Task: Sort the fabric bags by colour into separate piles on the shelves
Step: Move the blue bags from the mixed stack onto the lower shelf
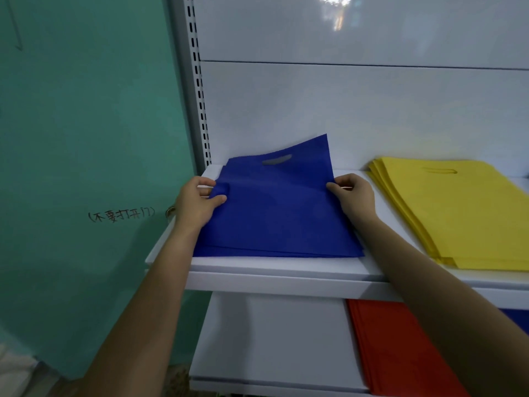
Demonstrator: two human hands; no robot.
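Observation:
A pile of blue fabric bags [274, 213] lies on the left part of the upper white shelf [280, 267]. My left hand [196, 203] pinches the left edge of the top blue bag. My right hand [353, 196] grips its right edge. The far end of that bag, with the cut-out handle, is lifted off the pile. To the right on the same shelf lies a pile of yellow bags [463, 213]. On the lower shelf [272, 339] a pile of red bags [400, 351] lies under my right forearm.
A green wall [86, 138] with handwritten characters stands left of the shelving. A slotted metal upright [200, 90] runs up the shelf's left side, with a white back panel behind. A bit of blue shows at the lower shelf's far right.

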